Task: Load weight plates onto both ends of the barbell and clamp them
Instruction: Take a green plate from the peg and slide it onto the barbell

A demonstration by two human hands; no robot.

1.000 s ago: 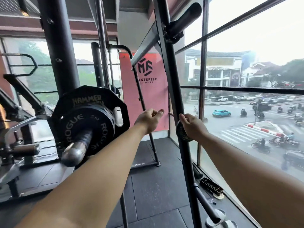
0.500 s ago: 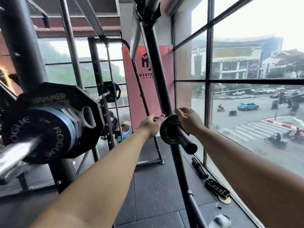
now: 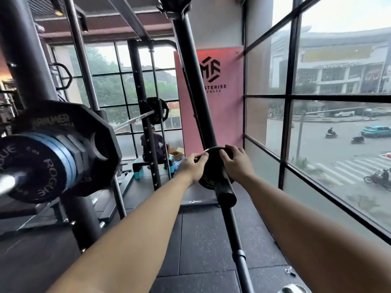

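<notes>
Our left hand curls its fingers over the left rim of a small black plate, and our right hand grips the opposite rim, thumb laid across the top. The plate sits on a black storage peg jutting from the slanted rack upright. Well apart to the left, the barbell sleeve carries a Rogue plate, thin blue plates and a large Hammer plate behind them
</notes>
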